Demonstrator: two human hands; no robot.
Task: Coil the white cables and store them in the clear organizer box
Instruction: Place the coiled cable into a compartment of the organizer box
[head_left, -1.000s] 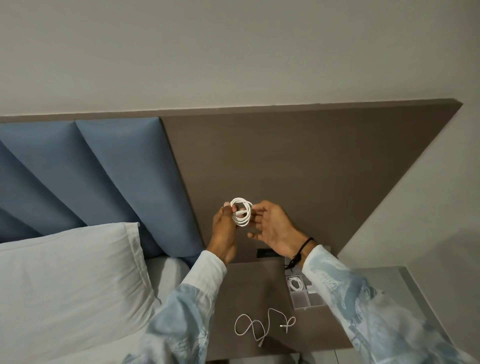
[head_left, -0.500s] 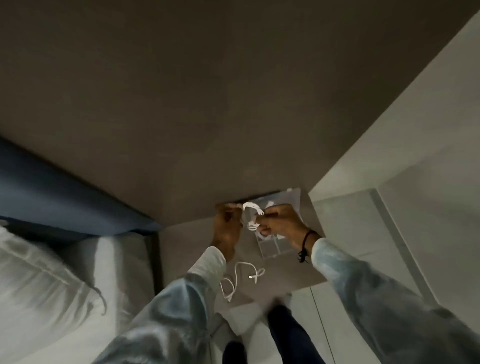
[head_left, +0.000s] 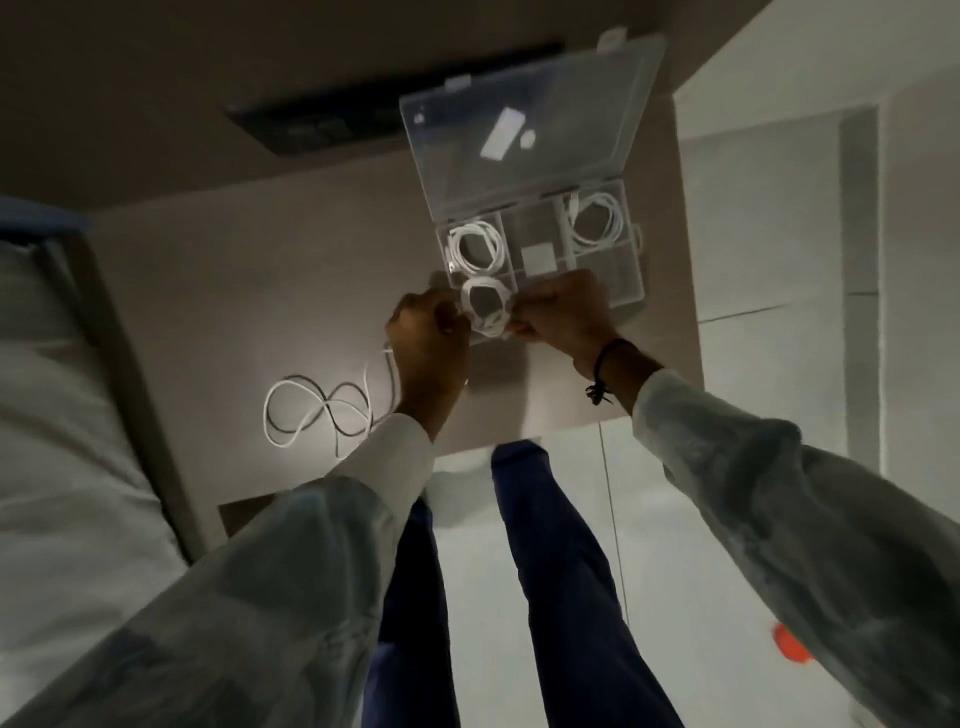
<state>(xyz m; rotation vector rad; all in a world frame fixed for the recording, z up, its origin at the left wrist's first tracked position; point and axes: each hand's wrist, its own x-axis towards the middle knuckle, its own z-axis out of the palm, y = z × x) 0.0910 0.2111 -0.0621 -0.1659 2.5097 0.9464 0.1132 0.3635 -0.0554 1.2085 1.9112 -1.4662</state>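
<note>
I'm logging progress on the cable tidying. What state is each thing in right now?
Organizer box: lid open, on the table.
Coil in the far left compartment: wound, stored.
Coil in the far right compartment: wound, stored.
Held coil: wound, over the box's near left corner, not released.
Loose cable: uncoiled, lying on the table.
Left hand: pinching the held coil.
Right hand: pinching the held coil.

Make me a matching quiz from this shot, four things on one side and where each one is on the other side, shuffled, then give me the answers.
Things
1. coiled cable
2. loose cable
3. organizer lid
4. black wristband

Places
A. on the right wrist
B. lying uncoiled on the bedside table
C. held between the left hand and the right hand
D. open at the far side of the organizer box

Pairs: 1-C, 2-B, 3-D, 4-A
</note>
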